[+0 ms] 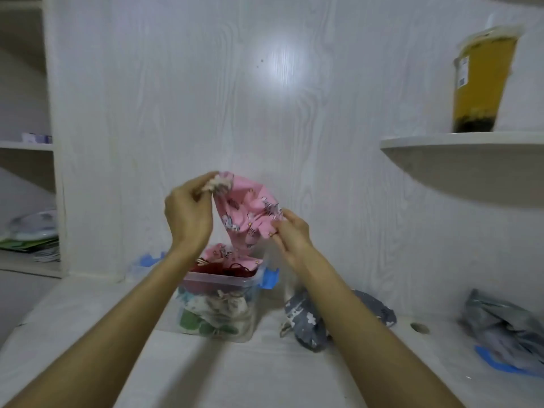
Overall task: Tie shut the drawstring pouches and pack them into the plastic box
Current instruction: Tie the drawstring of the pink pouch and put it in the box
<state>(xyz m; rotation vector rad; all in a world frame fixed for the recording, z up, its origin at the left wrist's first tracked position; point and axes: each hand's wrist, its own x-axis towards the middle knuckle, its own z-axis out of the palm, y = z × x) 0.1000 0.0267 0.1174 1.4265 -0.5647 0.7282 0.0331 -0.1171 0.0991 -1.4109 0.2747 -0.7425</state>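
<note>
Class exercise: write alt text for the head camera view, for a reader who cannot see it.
Two bare hands hold a pink printed drawstring pouch above a clear plastic box already stuffed with fabric pouches: the left hand pinches its gathered top, the right hand grips its lower edge. A grey speckled pouch lies on the white counter beside the box.

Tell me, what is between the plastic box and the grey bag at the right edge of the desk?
In the head view, a grey pouch lies between the plastic box and the grey bag; the right forearm crosses over it.
</note>
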